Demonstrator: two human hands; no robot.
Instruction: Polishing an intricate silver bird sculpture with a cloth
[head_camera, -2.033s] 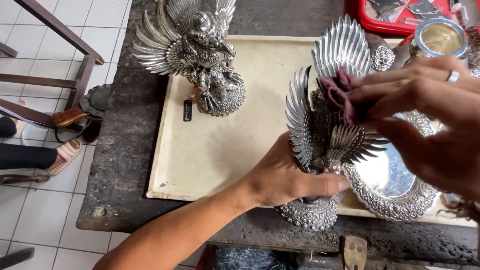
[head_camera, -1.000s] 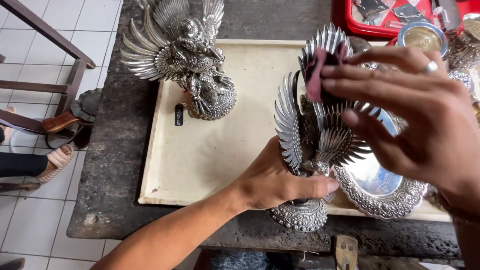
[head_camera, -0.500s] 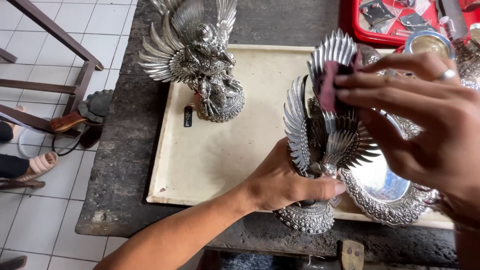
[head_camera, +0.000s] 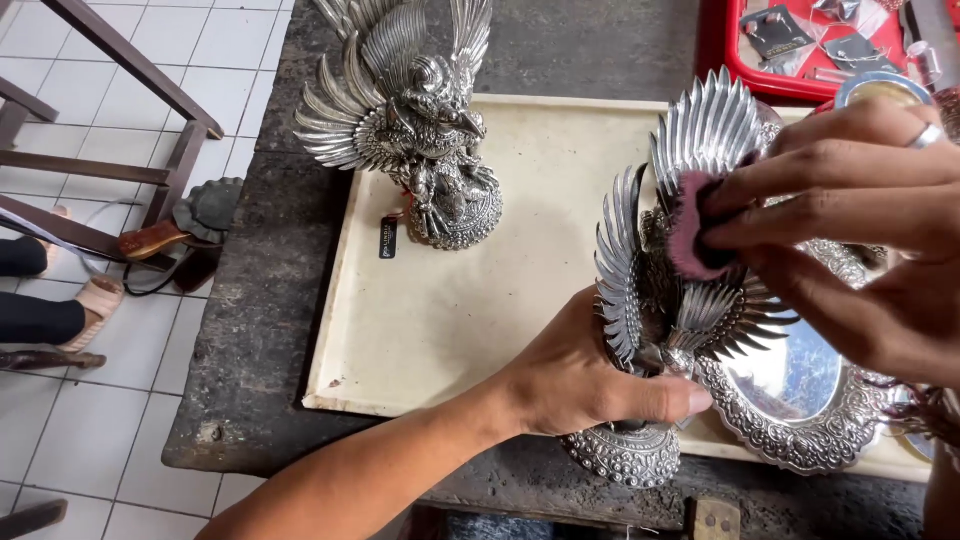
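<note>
A silver winged bird statue (head_camera: 668, 300) stands at the near edge of a cream board (head_camera: 440, 320). My left hand (head_camera: 580, 375) grips its lower body just above the round ornate base. My right hand (head_camera: 850, 230), a ring on one finger, presses a pink cloth pad (head_camera: 685, 225) against the statue's upper wings. A second, similar silver statue (head_camera: 415, 120) stands at the board's far left with a small dark tag beside its base.
An ornate silver oval tray (head_camera: 800, 400) lies right of the held statue. A red tray (head_camera: 790, 50) with small packets and a round tin (head_camera: 880, 90) sit at the back right. Wooden furniture legs, a person's sandalled feet and tiled floor lie left of the dark stone table (head_camera: 250, 330).
My right hand has rubbed the pink pad over the upper wings, shifting it slightly. My left hand keeps its grip on the statue. The view has moved a little.
</note>
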